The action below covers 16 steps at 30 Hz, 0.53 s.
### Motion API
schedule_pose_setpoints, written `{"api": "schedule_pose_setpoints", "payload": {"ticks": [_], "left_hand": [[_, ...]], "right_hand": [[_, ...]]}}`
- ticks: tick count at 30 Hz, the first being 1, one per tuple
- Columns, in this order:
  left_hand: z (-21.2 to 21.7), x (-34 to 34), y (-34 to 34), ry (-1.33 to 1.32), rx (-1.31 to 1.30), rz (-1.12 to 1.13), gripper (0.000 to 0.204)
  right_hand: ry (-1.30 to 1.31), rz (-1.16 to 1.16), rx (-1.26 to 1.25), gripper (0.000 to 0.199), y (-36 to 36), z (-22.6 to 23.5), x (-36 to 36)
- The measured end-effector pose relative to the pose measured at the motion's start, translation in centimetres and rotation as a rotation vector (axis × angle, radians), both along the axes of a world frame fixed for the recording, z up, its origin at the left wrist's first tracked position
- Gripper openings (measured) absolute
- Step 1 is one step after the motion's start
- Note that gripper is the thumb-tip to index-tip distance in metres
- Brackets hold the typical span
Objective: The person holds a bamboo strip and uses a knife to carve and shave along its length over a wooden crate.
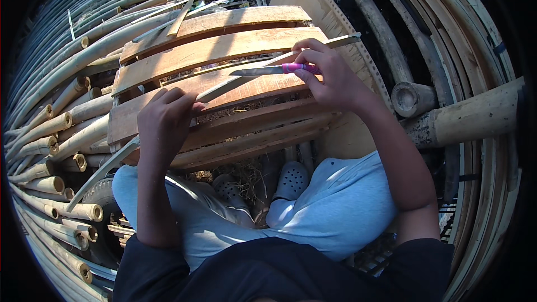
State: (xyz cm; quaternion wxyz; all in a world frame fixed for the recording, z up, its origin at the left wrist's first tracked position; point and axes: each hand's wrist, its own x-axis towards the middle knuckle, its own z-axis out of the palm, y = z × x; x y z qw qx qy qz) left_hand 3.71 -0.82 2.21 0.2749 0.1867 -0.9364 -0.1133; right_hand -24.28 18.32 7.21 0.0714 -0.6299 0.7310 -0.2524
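Fingers [313, 56] of the right hand [330, 78] curl tightly around the pink handle of a knife [274, 70], whose grey blade points to the person's left and lies flat against a long thin bamboo strip [240, 78]. The same hand also pinches the strip just above the handle, so blade and strip meet right beside the fingertips. The left hand [165, 117] is closed into a loose fist over the lower part of the strip, pressing it down onto the wood below, knuckles up. The strip runs slantwise from beyond the right hand at the upper right, down under the left fist, then curves on toward the lower left past the person's knee. Both hands work on a slatted wooden board [224, 50] of rough planks that slopes over the lap. Beneath it show pale grey trousers [335, 207] and a pair of grey perforated clogs [291, 179] resting on dry straw. To the left lies a large stack of cut bamboo poles [56, 134], their hollow ends facing the viewer. To the right, thicker bamboo stems [464, 117] and bent split lengths arc along the edge of the view.
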Motion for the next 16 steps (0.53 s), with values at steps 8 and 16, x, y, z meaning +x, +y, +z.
{"api": "schedule_pose_setpoints", "payload": {"ticks": [8, 16], "left_hand": [[-0.5, -0.7, 1.1, 0.033, -0.044, 0.055, 0.014], [-0.4, -0.8, 1.1, -0.021, -0.215, 0.039, 0.017]], "right_hand": [[0.07, -0.623, -0.09, 0.025, 0.7, -0.2, -3.4], [0.031, -0.841, 0.216, 0.034, -0.2, -1.2, -2.6]]}}
